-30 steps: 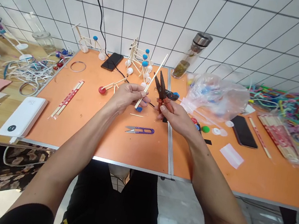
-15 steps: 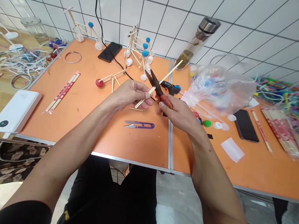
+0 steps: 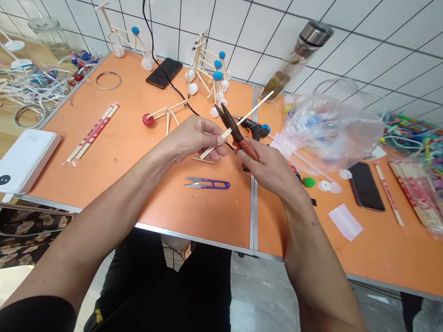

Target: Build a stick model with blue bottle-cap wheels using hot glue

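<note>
My left hand (image 3: 201,137) pinches a pale wooden chopstick (image 3: 255,109), which slants up to the right. A shorter stick seems to lie alongside it at the fingers. My right hand (image 3: 266,165) is closed round the orange-red handles of dark-bladed scissors (image 3: 231,121). Their blades are parted and cross the chopstick just beyond my left fingertips; whether they touch it I cannot tell. Below my hands lie purple thread snips (image 3: 207,184) and a short stick piece (image 3: 202,160). Left of my left hand stands a small stick frame with a red cap (image 3: 148,120).
Stick models with blue balls (image 3: 218,65) stand by the tiled wall, near a phone (image 3: 164,73) and a glass bottle (image 3: 292,61). A glue gun (image 3: 255,129) lies behind my right hand. Wrapped chopsticks (image 3: 93,133) and a power bank (image 3: 22,161) are left; a plastic bag (image 3: 332,128) is right.
My hands keep nearly the same pose on the chopstick and the scissors. The whole view has shifted slightly; nothing on the table has visibly been moved.
</note>
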A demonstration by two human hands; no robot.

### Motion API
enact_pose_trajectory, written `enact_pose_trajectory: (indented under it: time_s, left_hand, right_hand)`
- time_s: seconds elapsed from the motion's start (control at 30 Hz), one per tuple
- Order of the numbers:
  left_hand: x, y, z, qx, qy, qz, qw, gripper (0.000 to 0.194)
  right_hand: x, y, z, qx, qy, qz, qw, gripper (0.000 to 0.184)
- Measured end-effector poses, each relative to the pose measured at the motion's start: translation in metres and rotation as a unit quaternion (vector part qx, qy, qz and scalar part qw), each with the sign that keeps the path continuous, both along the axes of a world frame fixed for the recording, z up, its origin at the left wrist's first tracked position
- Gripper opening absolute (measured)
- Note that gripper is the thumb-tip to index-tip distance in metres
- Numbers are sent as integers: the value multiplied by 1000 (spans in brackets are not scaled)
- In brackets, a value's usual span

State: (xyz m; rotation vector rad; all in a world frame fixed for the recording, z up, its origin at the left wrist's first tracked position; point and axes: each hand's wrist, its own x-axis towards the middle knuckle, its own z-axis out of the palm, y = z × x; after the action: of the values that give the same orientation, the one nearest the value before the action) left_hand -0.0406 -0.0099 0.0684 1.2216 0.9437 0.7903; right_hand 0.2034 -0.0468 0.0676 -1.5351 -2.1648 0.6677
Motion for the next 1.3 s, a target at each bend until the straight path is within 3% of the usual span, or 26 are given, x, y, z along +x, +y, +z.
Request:
enact_pose_trajectory:
  time_s: [0.27, 0.73, 0.87, 1.03, 1.3]
  left_hand:
    - [0, -1, 2, 2, 2, -1, 1000, 8]
    - [-1, 3, -11, 10, -24, -22, 999, 13]
    - [0, 2, -9, 13, -27, -21, 999, 12]
    - [-1, 2, -5, 7, -35, -18, 999, 12]
    - [0, -1, -1, -6, -20, -1, 1000, 8]
  right_hand:
    - [0, 0, 1, -1, -17, -6, 1000, 34]
    - [1, 5, -1, 12, -66, -33, 997, 33]
    - [1, 6, -5, -6, 6, -47, 999, 31]
    - [-3, 5, -15, -53, 133, -15, 990, 33]
    - [-11, 2, -21, -39, 151, -43, 987, 35]
